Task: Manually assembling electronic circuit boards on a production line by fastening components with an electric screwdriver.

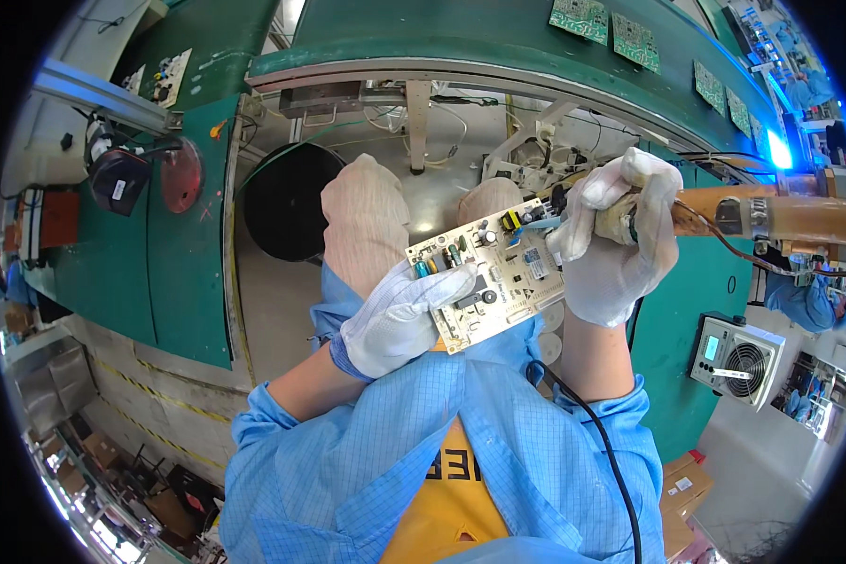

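Note:
My left hand (395, 320), in a white glove, grips the left end of a cream circuit board (512, 299), its thumb lying over the board's face. The board is tilted above my lap and carries several capacitors, coils and a yellow-and-black transformer (511, 221). Over its upper right corner, my gloved right hand (634, 244) is closed around a hand tool with a beige wrapped grip (617, 222). A narrow pale blue tip (541, 224) points from this hand to the parts beside the transformer. The tool's exact kind is partly hidden by my fingers.
A green conveyor (423, 47) runs across the far side, bearing several green circuit boards (636, 42). Green worktops flank me; a fan unit (738, 360) stands right. Thick orange-brown pipes (771, 212) lie beside my right hand. A round black stool (287, 202) is left of my knees.

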`<state>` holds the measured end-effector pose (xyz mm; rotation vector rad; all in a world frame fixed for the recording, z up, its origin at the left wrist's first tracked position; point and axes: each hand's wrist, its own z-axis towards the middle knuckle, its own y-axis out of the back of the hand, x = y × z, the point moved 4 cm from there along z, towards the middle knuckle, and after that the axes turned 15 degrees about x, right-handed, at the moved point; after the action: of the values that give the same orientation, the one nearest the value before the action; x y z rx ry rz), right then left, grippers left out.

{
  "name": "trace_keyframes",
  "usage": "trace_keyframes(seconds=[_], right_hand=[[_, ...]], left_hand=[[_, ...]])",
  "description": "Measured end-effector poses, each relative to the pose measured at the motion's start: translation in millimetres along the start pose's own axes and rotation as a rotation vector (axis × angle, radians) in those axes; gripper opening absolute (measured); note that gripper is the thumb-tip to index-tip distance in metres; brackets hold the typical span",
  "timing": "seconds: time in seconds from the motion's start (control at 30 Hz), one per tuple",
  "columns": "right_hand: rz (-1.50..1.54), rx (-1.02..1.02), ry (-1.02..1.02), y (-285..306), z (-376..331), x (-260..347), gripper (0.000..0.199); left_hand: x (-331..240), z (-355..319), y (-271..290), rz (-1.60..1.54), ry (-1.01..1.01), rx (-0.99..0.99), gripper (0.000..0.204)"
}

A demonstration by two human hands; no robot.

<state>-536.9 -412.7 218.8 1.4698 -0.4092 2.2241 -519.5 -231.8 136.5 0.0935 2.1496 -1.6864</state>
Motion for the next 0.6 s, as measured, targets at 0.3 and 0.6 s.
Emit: trace_keyframes(seconds=[0.3,0.6], right_hand=[[0.337,0.071,0.143,8,1,-9,0.049],[-0.028,0.0,0.081,12,-3,-6,0.032]], left_hand=[[2,0,6,0.015,-0.03,-0.052,0.03],[-8,-3,-9,-0.054,-0.06,-0.048,0.033]])
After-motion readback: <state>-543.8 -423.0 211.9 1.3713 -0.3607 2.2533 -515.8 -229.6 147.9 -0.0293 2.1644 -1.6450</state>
